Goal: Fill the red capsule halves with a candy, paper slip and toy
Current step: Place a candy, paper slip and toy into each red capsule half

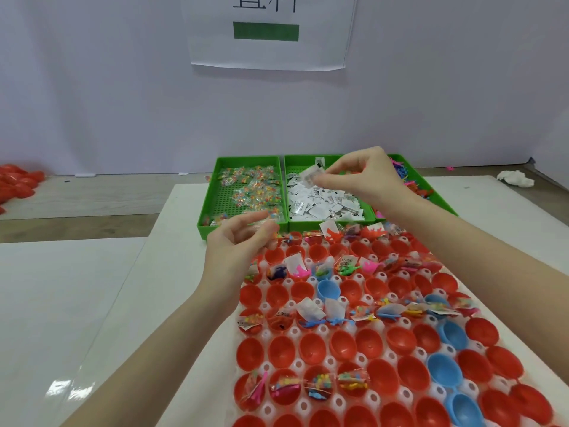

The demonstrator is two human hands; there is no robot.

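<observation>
Red capsule halves [312,348] sit open-side up in a white holder tray [297,363]; several rows hold candy, slips and toys, other rows hold nothing. My right hand [358,174] is raised over the middle green tray and pinches a white paper slip [311,174] between its fingertips. My left hand [237,238] hovers at the near edge of the candy tray [243,191] with a clear candy packet [261,221] blurred at its fingertips. The slip tray [323,198] lies under my right hand. The toy tray [421,188] is partly hidden by my right forearm.
A few blue capsule halves [445,369] sit among the red ones. A heap of red shells [17,186] lies at the far left. A crumpled white tissue [515,178] rests at the far right. A paper sign [268,29] hangs on the back wall.
</observation>
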